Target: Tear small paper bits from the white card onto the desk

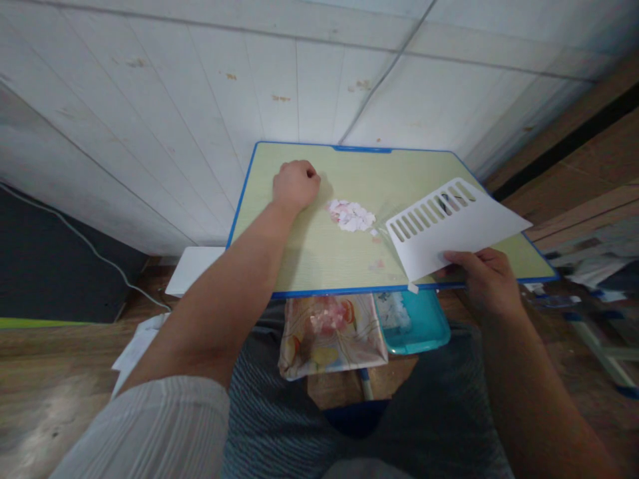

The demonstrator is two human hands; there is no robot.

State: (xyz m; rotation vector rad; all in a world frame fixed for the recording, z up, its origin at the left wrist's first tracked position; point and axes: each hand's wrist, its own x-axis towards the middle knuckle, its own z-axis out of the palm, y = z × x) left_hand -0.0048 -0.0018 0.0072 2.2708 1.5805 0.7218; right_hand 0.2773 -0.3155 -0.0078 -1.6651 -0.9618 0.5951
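My left hand [296, 183] is closed in a fist over the left part of a pale yellow-green tabletop [349, 266] with a blue rim; whatever it may hold is hidden. To the right of this fist lies a small heap of white and pinkish flakes [353, 216], with a few loose bits nearby. My right hand [486, 276] grips the lower edge of a white sheet [459, 233], thumb on top. A row of rounded slots runs along the sheet's far side, and it is tilted above the right half of the tabletop.
Below the table's front edge, a patterned pouch [334, 359] with pink contents and a turquoise tray [424, 326] with white pieces sit by my lap. A white panelled wall [279, 80] with a cable [384, 73] stands behind. Cardboard boxes [574, 140] are at right.
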